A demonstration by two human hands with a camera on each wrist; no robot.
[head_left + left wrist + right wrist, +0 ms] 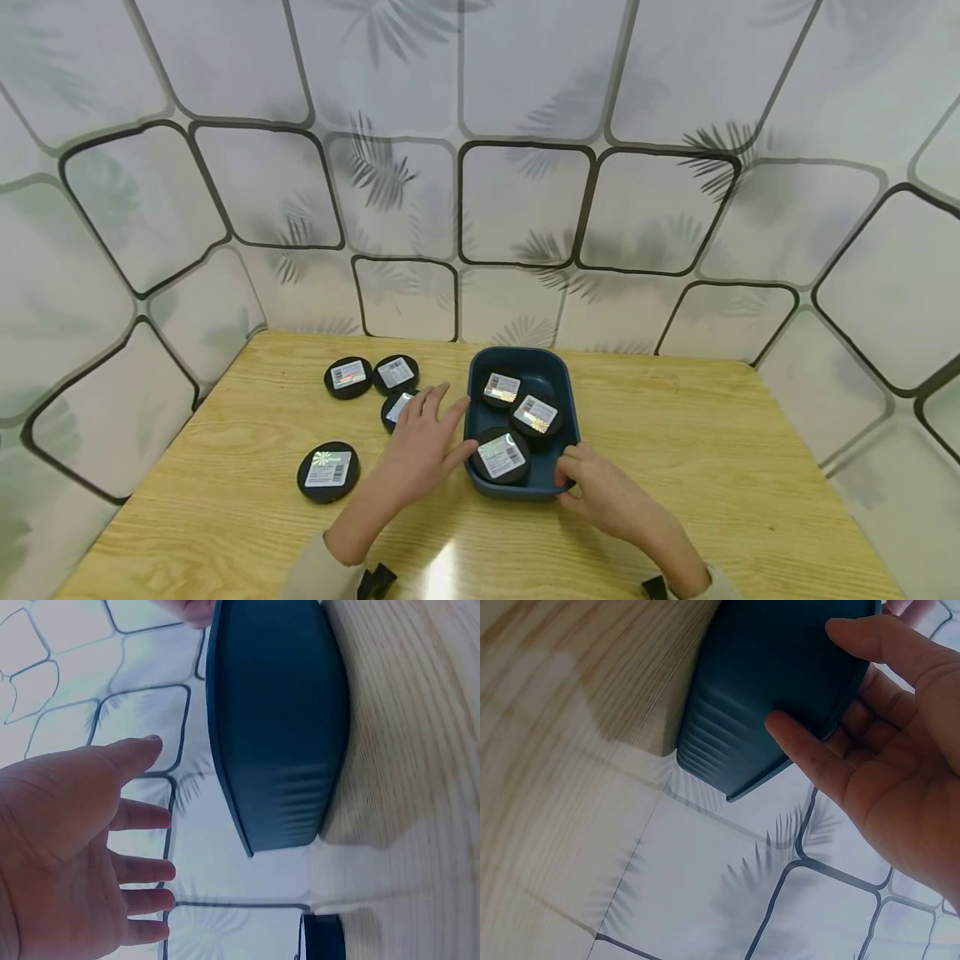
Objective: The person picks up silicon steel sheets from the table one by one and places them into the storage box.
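Note:
A dark blue bin with rounded corners stands on the table, holding three black round discs with white labels, among them a front disc and a right-hand disc. My right hand grips the bin's rim at its near right corner; in the right wrist view the thumb lies outside while other fingers go behind the rim. My left hand is spread above the table by the bin's left side. In the left wrist view its palm holds nothing and shows apart from the bin wall.
Left of the bin lie more labelled black discs: a far left disc, one beside it, one partly hidden behind my left hand, and a nearer disc. Patterned wall covering rises behind the wooden table.

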